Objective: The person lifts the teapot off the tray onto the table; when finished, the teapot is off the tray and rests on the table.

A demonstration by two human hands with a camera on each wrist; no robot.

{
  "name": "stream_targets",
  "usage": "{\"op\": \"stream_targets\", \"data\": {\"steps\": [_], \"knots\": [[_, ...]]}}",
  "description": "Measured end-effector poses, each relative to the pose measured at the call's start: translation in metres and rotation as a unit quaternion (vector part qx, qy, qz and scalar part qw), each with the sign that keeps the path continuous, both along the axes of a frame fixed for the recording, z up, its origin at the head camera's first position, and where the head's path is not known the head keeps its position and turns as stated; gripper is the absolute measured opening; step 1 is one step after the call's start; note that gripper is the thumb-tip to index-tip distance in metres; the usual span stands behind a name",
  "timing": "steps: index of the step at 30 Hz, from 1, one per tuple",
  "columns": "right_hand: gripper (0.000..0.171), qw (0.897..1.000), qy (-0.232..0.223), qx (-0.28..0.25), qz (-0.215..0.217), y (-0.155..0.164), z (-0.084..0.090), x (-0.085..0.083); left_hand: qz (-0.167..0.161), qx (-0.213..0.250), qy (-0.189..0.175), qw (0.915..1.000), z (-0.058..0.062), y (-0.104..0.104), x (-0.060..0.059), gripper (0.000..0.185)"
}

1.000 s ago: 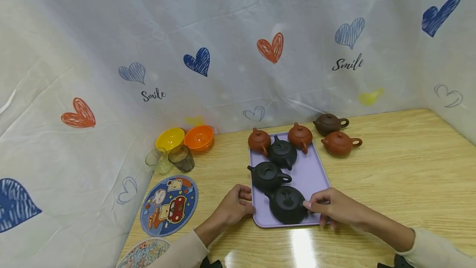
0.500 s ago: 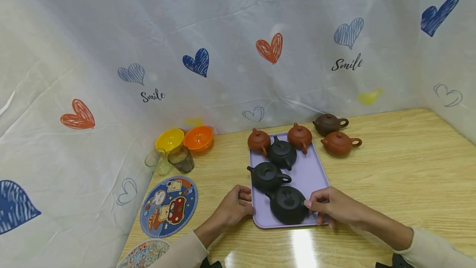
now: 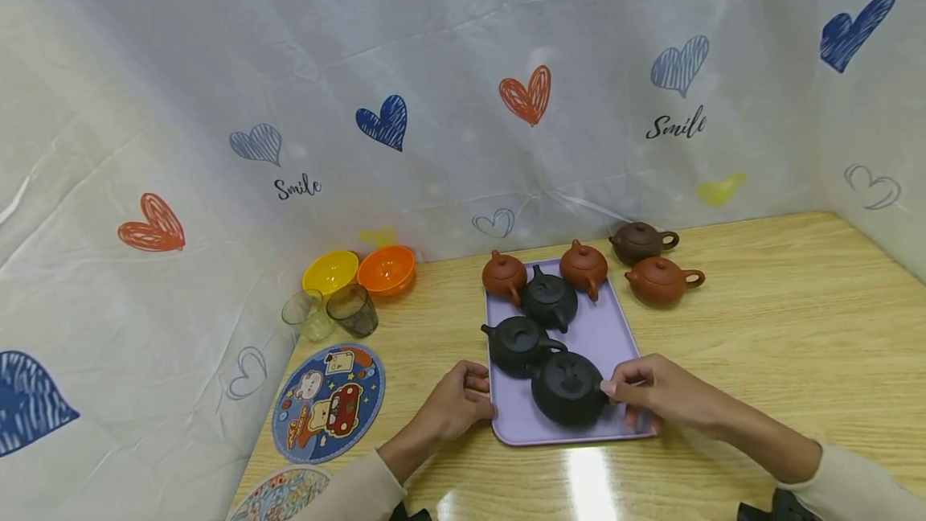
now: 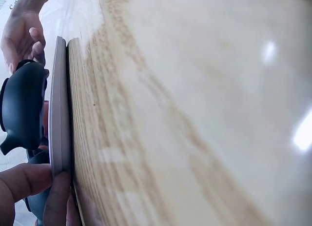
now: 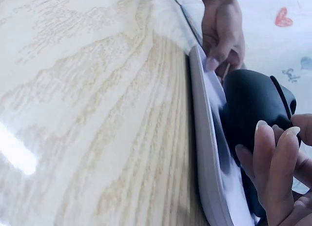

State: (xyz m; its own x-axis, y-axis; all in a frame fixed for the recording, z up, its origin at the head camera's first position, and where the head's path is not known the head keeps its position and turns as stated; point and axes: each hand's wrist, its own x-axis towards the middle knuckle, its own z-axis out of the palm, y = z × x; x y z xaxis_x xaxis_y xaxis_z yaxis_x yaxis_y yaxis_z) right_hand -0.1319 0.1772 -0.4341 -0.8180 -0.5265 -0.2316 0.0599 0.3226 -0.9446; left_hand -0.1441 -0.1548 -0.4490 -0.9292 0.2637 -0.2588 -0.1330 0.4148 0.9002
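Here, gripping the lavender tray (image 3: 615,332) lower centre of the frame.
Left hand (image 3: 452,404) fingers curling round its edge; right hand (image 3: 654,396) fingers pinching the black teapot (image 3: 567,388).

I see a black teapot (image 3: 569,389), matte and round with its lid on, standing upright at the near end of a lavender tray (image 3: 608,328). My right hand (image 3: 661,396) pinches its right side; my left hand (image 3: 456,404) grips the tray's left edge, just beside the pot.
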Motion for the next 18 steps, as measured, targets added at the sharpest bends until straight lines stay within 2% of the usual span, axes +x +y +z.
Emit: {"op": "stream_targets", "data": {"steps": [18], "knots": [[0.026, 0.997, 0.045, -0.039, 0.040, 0.032, 0.009, -0.004, 0.002, 0.006, 0.002, 1.0000, 0.001, 0.000, 0.001, 0.057]]}}
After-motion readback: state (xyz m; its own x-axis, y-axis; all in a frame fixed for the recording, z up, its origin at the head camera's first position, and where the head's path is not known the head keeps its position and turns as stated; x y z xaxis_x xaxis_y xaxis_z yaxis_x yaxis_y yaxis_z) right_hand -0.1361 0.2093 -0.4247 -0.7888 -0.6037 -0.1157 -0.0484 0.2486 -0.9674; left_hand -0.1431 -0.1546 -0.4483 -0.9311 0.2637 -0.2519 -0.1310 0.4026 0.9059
